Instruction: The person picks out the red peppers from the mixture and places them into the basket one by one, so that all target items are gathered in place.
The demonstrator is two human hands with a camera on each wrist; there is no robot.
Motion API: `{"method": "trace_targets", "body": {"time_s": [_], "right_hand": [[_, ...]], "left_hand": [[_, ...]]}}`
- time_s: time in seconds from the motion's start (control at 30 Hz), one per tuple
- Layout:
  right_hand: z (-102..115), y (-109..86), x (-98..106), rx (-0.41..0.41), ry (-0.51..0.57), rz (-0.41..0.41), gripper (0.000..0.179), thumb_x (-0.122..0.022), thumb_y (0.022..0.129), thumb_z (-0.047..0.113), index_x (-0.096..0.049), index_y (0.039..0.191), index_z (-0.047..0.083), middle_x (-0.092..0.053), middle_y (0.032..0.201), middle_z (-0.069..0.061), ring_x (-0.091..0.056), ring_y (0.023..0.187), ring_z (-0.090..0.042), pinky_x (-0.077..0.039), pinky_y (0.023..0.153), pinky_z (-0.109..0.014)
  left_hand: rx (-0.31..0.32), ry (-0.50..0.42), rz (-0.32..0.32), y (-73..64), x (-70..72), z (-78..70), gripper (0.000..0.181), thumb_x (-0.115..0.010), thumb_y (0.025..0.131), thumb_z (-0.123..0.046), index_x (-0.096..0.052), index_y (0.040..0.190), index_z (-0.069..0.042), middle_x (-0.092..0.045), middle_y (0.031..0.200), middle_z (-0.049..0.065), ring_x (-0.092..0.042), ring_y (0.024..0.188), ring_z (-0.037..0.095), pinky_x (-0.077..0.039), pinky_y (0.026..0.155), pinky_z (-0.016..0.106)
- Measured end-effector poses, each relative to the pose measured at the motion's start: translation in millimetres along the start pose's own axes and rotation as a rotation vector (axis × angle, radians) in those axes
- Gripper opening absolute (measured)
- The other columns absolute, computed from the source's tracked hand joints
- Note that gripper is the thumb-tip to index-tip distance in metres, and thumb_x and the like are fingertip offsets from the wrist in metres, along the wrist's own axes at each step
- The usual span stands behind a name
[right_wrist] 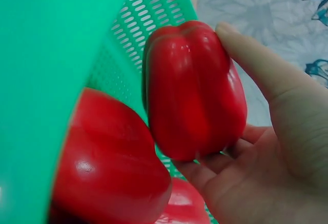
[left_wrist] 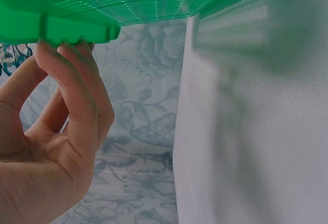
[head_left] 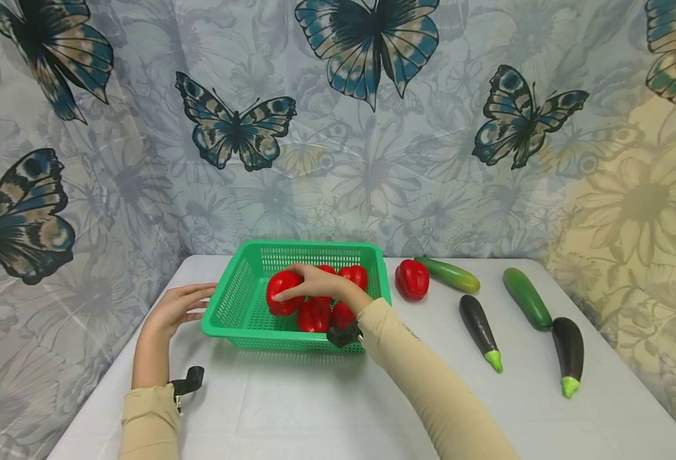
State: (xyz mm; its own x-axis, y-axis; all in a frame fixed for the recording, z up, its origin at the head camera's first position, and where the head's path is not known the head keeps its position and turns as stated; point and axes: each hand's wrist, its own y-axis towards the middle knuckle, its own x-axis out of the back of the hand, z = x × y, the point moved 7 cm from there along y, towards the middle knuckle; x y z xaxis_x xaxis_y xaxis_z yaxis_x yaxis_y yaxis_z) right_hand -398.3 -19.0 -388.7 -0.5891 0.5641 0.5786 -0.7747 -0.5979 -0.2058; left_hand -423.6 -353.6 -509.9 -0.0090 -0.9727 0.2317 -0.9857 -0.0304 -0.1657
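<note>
My right hand (head_left: 322,283) grips a red bell pepper (head_left: 284,294) over the left half of a green plastic basket (head_left: 240,332). In the right wrist view the thumb lies along one end of the held pepper (right_wrist: 195,90), with fingers beneath the other end. Several more red bell peppers (head_left: 314,315) lie in the basket's right half; one of them, a large pepper (right_wrist: 113,162), is close to the held one. At the basket's left side, my left hand (head_left: 172,308) touches the rim with extended fingertips. The left wrist view shows those fingers (left_wrist: 77,96) lightly bent against the green edge.
Right of the basket, a red bell pepper (head_left: 412,280) lies beside a green cucumber (head_left: 450,275). Farther right are another cucumber (head_left: 528,298) and two dark eggplants (head_left: 478,326) with green stems. A butterfly-print cloth (head_left: 372,172) hangs behind the white table (head_left: 292,402).
</note>
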Motion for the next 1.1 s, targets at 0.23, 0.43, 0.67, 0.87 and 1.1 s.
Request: {"method": "trace_targets", "body": {"time_s": [0.23,0.43,0.67,0.87,1.1], "right_hand": [[5.5,-1.4,-5.2,0.005,-0.010,0.039,0.075,-0.072,0.083,0.050,-0.039,0.144,0.020,-0.050,0.135,0.001,-0.044,0.126,-0.019,-0.052,0.095,-0.040],[6.5,-0.7,-10.3,0.004,-0.034,0.061,0.075,-0.072,0.083,0.050,-0.038,0.144,0.023,-0.047,0.139,0.002,-0.043,0.129,-0.020,-0.050,0.097,-0.042],[9.7,1.3,-17.9,0.046,-0.053,0.104,0.071,-0.077,0.081,0.044,-0.041,0.140,0.026,-0.048,0.139,0.002,-0.044,0.130,-0.019,-0.048,0.100,-0.041],[12.8,2.0,-22.6,0.056,-0.088,0.123,0.074,-0.078,0.081,0.039,-0.040,0.142,0.025,-0.046,0.141,0.001,-0.043,0.131,-0.019,-0.047,0.102,-0.042],[14.8,1.8,-27.6,0.049,-0.106,0.161,0.075,-0.079,0.080,0.035,-0.040,0.143,0.025,-0.045,0.141,0.002,-0.042,0.129,-0.019,-0.054,0.092,-0.037]], "left_hand": [[-0.023,0.029,0.044,-21.1,-7.5,-20.8,0.062,-0.072,0.083,-0.054,-0.062,0.133,-0.017,-0.065,0.117,-0.012,-0.066,0.098,0.008,-0.058,0.081,0.029],[-0.049,0.044,0.072,-53.0,-19.9,-54.9,0.056,-0.070,0.088,-0.046,-0.062,0.132,-0.012,-0.065,0.113,-0.011,-0.066,0.095,0.008,-0.058,0.080,0.029],[-0.051,0.000,0.074,-20.8,-8.6,-22.0,0.050,-0.072,0.086,-0.049,-0.066,0.128,-0.021,-0.066,0.113,-0.016,-0.067,0.095,0.006,-0.058,0.077,0.027],[-0.018,0.041,0.062,-39.6,-16.3,-41.9,0.060,-0.069,0.088,-0.049,-0.059,0.136,-0.014,-0.062,0.127,-0.004,-0.066,0.101,0.009,-0.057,0.085,0.030],[0.001,0.012,0.010,-3.1,-1.0,-2.6,0.069,-0.076,0.077,-0.057,-0.062,0.133,-0.018,-0.061,0.127,-0.002,-0.067,0.102,0.012,-0.059,0.083,0.032]]}}
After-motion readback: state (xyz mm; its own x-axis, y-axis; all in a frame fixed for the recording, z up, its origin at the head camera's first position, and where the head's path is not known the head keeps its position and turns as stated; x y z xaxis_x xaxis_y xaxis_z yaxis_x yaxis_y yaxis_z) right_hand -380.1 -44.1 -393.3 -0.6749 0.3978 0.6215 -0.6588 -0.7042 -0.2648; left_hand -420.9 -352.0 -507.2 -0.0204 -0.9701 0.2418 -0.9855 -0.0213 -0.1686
